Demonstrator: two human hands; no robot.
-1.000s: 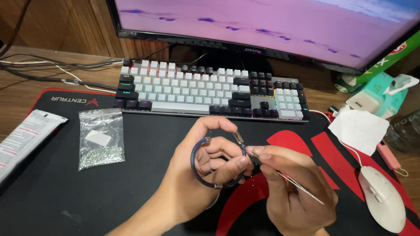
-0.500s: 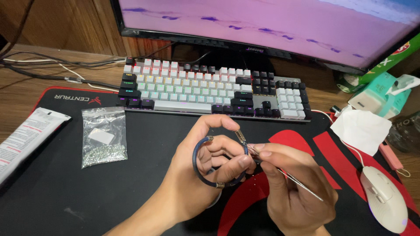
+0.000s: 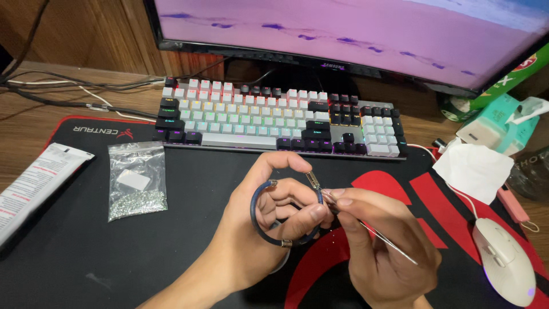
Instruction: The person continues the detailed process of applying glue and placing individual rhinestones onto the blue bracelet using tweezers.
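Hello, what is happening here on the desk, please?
A person works over a black and red desk mat in front of a keyboard. The left hand holds a dark blue cord bracelet with small metal ends, curled into a loop. The right hand holds thin metal tweezers with the tips at the bracelet's clasp end. A clear bag of tiny silver pieces lies to the left, and a white mouse to the right.
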